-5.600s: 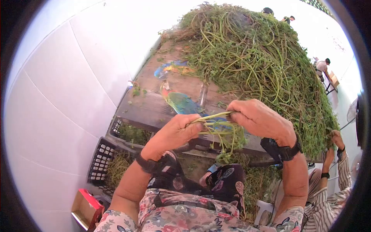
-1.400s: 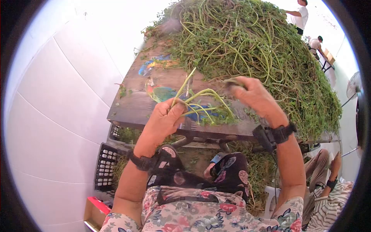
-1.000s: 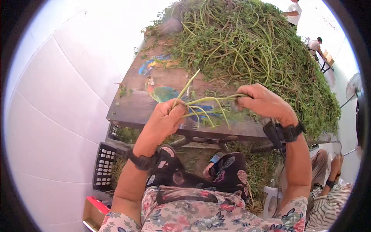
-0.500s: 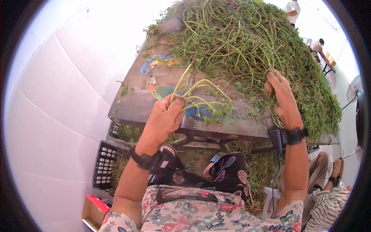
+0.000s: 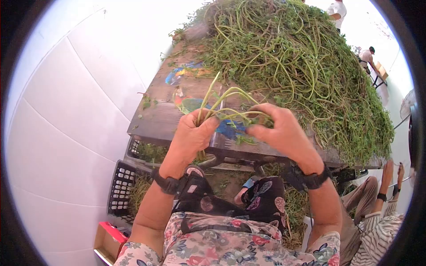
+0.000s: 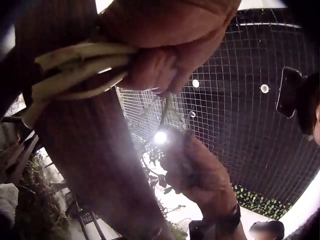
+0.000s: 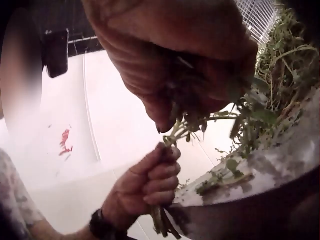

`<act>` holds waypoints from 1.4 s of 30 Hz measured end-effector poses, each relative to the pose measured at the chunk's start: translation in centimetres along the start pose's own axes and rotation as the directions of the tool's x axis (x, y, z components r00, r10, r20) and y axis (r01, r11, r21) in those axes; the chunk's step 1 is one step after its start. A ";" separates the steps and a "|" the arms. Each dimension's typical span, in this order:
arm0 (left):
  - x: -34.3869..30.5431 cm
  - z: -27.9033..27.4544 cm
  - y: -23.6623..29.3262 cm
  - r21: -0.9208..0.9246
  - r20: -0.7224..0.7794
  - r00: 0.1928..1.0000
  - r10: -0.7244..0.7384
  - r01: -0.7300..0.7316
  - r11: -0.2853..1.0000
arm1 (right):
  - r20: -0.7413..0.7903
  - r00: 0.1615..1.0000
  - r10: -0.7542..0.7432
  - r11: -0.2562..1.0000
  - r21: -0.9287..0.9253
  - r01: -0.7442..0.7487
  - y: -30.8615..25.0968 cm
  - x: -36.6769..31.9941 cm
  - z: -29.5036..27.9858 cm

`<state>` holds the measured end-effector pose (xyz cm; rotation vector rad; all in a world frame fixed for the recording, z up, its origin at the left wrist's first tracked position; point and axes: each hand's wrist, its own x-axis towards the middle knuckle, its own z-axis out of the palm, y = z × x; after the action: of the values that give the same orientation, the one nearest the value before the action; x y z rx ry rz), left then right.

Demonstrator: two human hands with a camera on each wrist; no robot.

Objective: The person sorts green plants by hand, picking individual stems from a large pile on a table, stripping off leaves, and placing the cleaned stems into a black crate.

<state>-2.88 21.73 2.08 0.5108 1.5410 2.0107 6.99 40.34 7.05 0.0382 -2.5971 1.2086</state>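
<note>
In the head view my left hand grips a small bunch of green leafy stems over the table's near edge. One stem stands up past the thumb and others arch rightward. The left wrist view shows the thick stem ends sticking out of that fist. Close to its right, my right hand has thumb and fingers curled about the leafy ends of the bunch. In the right wrist view dark shadow hides its fingertips, while the left hand holds the stems just below.
A large heap of tangled green stems covers most of the wooden table. Bright bird pictures mark its surface. Below stand a black plastic crate and a red-edged box. Another person's striped sleeve is at right.
My right hand has gone from stems at my left, out to the heap's edge, and back to the bunch. The left hand has kept its grip in much the same place.
</note>
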 end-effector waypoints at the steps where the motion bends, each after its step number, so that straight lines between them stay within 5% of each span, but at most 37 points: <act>1: 0.0 0.0 0.0 -0.005 0.001 1.000 0.001 -0.001 1.000 | 0.020 1.000 -0.002 1.000 -0.006 0.002 0.4 0.3 0.6; 7: -0.1 -0.2 -0.1 0.041 0.041 0.999 0.025 -0.026 0.999 | -0.032 0.999 -0.032 0.999 -0.043 0.031 0.9 0.9 1.8; 13: -0.2 0.2 0.2 0.058 0.069 0.997 0.036 -0.040 0.997 | 0.063 0.985 0.162 0.980 0.107 -0.168 -0.3 0.8 1.0; 19: 0.0 0.2 -0.1 0.092 0.046 0.998 0.046 -0.050 0.994 | 0.080 0.987 0.140 0.975 0.161 -0.152 0.8 0.9 1.3; 22: 0.0 0.2 -0.2 0.128 0.033 0.997 0.063 -0.066 0.990 | 0.085 0.996 -0.025 0.997 0.073 0.019 1.3 1.0 1.6; 28: 0.1 -0.1 -0.4 0.103 0.039 0.998 0.050 -0.053 0.993 | 0.084 0.996 0.007 0.999 -0.039 -0.004 0.7 0.6 1.4; 31: 0.2 0.4 -0.8 0.280 0.089 0.977 0.194 -0.212 0.936 | -0.106 0.980 -0.171 0.885 -0.454 0.105 2.2 0.9 2.1; 34: 0.2 0.7 -0.7 0.298 0.080 0.970 0.230 -0.243 0.923 | -0.112 0.971 -0.213 0.802 -0.587 0.108 2.5 1.4 2.8; 37: -0.1 0.2 -0.4 0.288 -0.009 0.988 0.154 -0.145 0.947 | -0.021 0.910 -0.415 0.519 -0.827 0.217 5.9 3.3 -0.2; 38: 0.0 0.2 -0.1 0.241 -0.016 0.991 0.136 -0.129 0.962 | -0.228 0.946 -0.228 0.861 -0.501 0.087 5.6 3.0 -1.0; 39: 0.0 0.4 0.0 0.188 -0.025 0.993 0.117 -0.110 0.976 | -0.321 0.946 0.034 0.997 -0.053 -0.054 3.2 2.3 -2.4; 40: -0.1 0.5 -0.1 0.133 -0.036 0.995 0.091 -0.085 0.987 | -0.279 0.908 0.314 0.894 0.410 -0.183 1.8 1.6 -3.0; 42: 0.0 0.7 -0.3 0.036 -0.033 0.995 0.089 -0.088 0.995 | -0.214 0.953 0.217 0.951 0.268 -0.156 0.9 0.7 -2.2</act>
<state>-2.43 22.28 2.01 0.5708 1.6017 2.0725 6.72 42.65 7.86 -0.2955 -2.2680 1.4971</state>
